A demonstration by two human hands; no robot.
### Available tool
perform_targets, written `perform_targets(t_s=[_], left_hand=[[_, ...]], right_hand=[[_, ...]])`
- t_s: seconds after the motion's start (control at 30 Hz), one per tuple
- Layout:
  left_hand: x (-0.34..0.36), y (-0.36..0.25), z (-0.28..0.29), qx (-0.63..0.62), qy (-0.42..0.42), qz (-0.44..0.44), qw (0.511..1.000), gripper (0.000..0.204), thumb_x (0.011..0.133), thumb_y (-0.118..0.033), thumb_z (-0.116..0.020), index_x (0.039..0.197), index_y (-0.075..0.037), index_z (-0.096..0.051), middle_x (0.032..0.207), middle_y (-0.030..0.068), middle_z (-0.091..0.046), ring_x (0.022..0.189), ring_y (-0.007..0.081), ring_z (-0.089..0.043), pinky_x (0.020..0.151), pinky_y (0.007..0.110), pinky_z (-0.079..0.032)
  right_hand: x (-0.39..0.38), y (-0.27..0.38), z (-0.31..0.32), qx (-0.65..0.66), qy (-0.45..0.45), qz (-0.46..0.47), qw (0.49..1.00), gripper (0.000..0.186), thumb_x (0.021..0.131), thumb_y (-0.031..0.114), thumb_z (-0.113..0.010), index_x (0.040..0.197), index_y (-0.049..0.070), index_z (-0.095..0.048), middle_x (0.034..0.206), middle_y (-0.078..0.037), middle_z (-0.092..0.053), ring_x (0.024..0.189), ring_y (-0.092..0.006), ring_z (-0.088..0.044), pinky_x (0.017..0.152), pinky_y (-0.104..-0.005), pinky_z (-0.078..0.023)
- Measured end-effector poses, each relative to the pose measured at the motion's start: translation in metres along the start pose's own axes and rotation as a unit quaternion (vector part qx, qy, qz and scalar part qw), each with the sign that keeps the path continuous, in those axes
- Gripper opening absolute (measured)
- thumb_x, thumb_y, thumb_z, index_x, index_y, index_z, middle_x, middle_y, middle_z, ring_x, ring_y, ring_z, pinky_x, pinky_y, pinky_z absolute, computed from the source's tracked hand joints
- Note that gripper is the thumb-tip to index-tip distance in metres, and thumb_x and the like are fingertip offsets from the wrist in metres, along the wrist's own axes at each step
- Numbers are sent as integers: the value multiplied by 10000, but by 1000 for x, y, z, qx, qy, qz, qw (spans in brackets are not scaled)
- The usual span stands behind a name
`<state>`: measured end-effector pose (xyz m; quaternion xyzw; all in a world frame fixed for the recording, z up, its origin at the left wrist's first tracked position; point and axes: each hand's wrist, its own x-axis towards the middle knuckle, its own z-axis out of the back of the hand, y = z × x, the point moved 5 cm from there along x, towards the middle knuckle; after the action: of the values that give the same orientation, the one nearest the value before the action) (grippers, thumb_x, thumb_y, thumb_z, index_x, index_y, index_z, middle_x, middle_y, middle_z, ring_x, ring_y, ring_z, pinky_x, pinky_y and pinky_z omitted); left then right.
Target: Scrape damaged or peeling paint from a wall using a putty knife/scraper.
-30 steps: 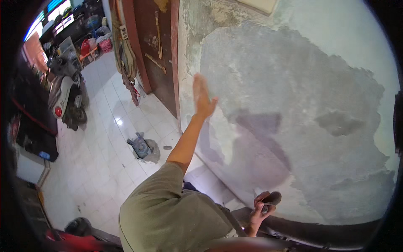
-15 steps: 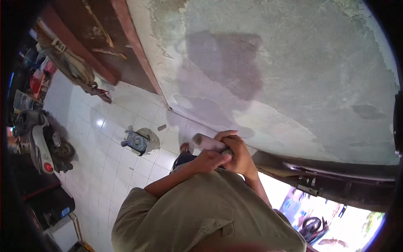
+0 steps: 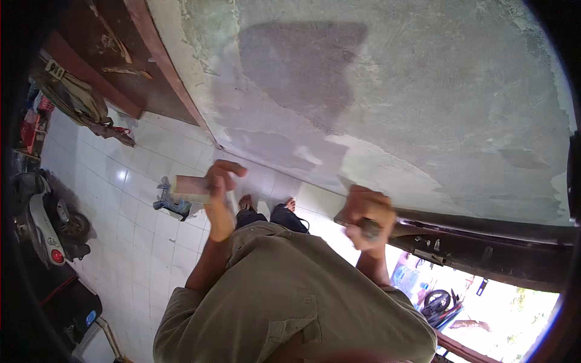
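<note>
My left hand [image 3: 220, 202] is raised in front of my body, closed on a pale rectangular piece [image 3: 189, 187] that sticks out to the left. Motion blurs this piece, and its exact kind cannot be made out. Apart from it, on the right, my right hand [image 3: 368, 212] forms a fist around something with a rounded grey-green end [image 3: 370, 229] pointing toward me. The rest of that object is hidden inside the fist. Beyond both hands stands a wall [image 3: 302, 72] with patchy grey plaster, touched by neither hand.
A blue-grey container [image 3: 172, 202] sits on the white tiled floor [image 3: 136, 227], partly behind the pale piece. A scooter [image 3: 45, 221] is parked at the left. A brown door [image 3: 100, 45] is far left; a dark ledge [image 3: 484, 239] runs along the right.
My hands were together around the pale piece. Now they are wide apart, the left carrying that piece leftward and the right holding the rounded-end object. The view has shifted slightly.
</note>
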<state>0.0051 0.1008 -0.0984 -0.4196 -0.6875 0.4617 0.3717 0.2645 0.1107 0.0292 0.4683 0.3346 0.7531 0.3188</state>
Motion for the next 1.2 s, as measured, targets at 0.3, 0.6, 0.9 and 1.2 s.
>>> perform_targets(t_s=[0.3, 0.6, 0.9, 1.2], left_hand=[[22, -16, 11, -56, -8, -44, 997, 318, 956, -302, -556, 761, -113, -390, 765, 55, -436, 757, 160, -438, 753, 328, -397], [19, -28, 1, -49, 35, -65, 996, 326, 961, -289, -565, 756, -106, -390, 742, 55, -442, 715, 151, -426, 716, 311, -387], [23, -24, 11, -44, 29, -71, 996, 278, 946, -268, -547, 770, -107, -404, 736, 44, -445, 696, 142, -417, 679, 298, -369], [17, -34, -14, -24, 116, -80, 990, 297, 930, -290, -520, 730, -113, -390, 673, 31, -402, 659, 149, -382, 632, 292, -336]], right_hand=[[22, 20, 31, -114, -90, 195, 970, 426, 880, 149, -685, 528, 30, -478, 484, -40, -472, 396, -165, -436, 437, -286, -305], [19, -3, 33, -221, -114, 80, 965, 403, 863, 125, -631, 541, 45, -403, 483, -48, -421, 393, -169, -386, 493, -296, -341], [11, 37, 13, -135, -76, 199, 968, 471, 936, 162, -651, 545, 39, -419, 479, -25, -448, 409, -161, -427, 470, -294, -342], [6, 48, 15, -120, -130, 210, 962, 474, 947, 138, -603, 536, 57, -380, 481, -41, -460, 410, -152, -425, 473, -290, -366]])
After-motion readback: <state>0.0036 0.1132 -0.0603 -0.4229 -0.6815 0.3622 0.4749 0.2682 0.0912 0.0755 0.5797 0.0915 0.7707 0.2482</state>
